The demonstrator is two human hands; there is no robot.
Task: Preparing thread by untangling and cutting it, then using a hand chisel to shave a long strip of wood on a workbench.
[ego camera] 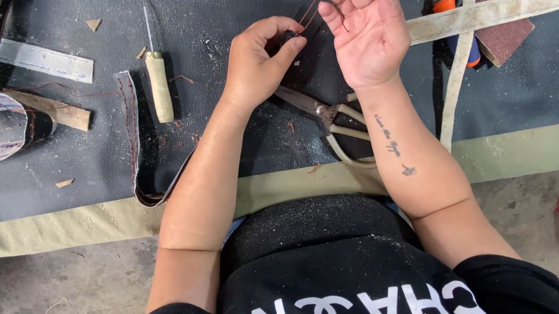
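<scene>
A small dark piece (288, 37) is pinched between thumb and fingers of the left hand (259, 61), just above the scissors (332, 117) on the dark mat (214, 6). Thin reddish thread (310, 8) runs from the piece up to the right hand (362, 21), which is held palm-up with the fingers curled loosely; the thread seems to be hooked over a finger, though the exact grip cannot be told.

The stitch would best be drawn with the thread kept taut and straight, the piece held steady in the pinch, and the pull taken away from the scissors' blades so nothing is snagged or cut. An even tension would be advisable, as thin thread is judged likely to snap under a jerk.

Left of the scissors, well apart, an awl (158, 79) with a pale handle lies on the mat, beyond the left forearm. Right of the scissors, pale straps (461, 73) cross, with an orange-handled tool (446, 6) partly beneath them. Open mat is left above the scissors between awl and straps. Below the scissors, the mat's front edge meets the green table edge (547, 145), near the body.
</scene>
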